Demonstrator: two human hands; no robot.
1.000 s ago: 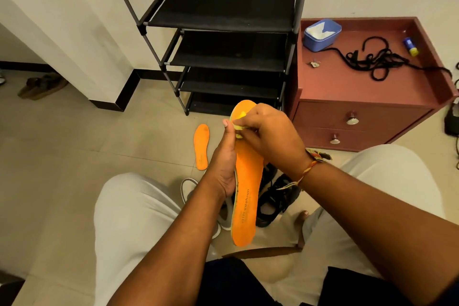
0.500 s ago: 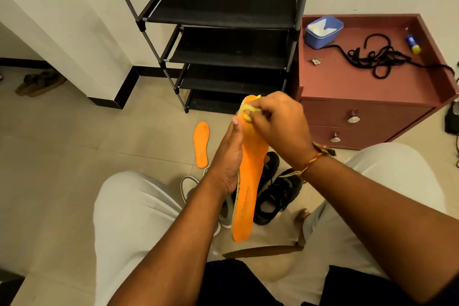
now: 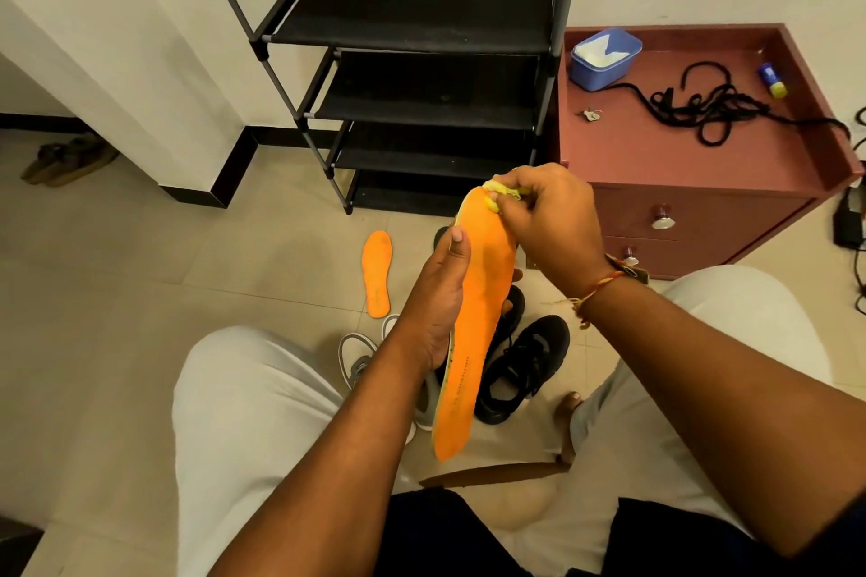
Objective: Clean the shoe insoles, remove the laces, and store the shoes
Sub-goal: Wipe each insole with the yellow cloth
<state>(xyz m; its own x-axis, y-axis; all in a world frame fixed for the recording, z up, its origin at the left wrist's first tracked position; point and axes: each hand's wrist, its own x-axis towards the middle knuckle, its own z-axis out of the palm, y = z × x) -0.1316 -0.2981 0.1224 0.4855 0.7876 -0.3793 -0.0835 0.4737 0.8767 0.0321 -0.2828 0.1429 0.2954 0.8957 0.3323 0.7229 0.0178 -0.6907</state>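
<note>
While hands [image 3: 436,305] [image 3: 548,230] hold insole [image 3: 478,323], cloth [image 3: 503,191] | blk shoes [image 3: 525,365] part-hidden | 2nd insole [image 3: 377,272] on floor [image 3: 187,272]

I hold a long orange insole [image 3: 473,333] up on end in my left hand [image 3: 436,295], with the toe end on top. My right hand [image 3: 548,225] pinches a small yellow cloth [image 3: 503,192] against that toe end. A second orange insole [image 3: 377,273] lies flat on the floor. The black shoes [image 3: 525,365] sit on the floor behind the held insole, with a grey and white shoe [image 3: 356,356] near them. The black laces [image 3: 712,108] lie in a loose heap on the red cabinet [image 3: 656,155].
</note>
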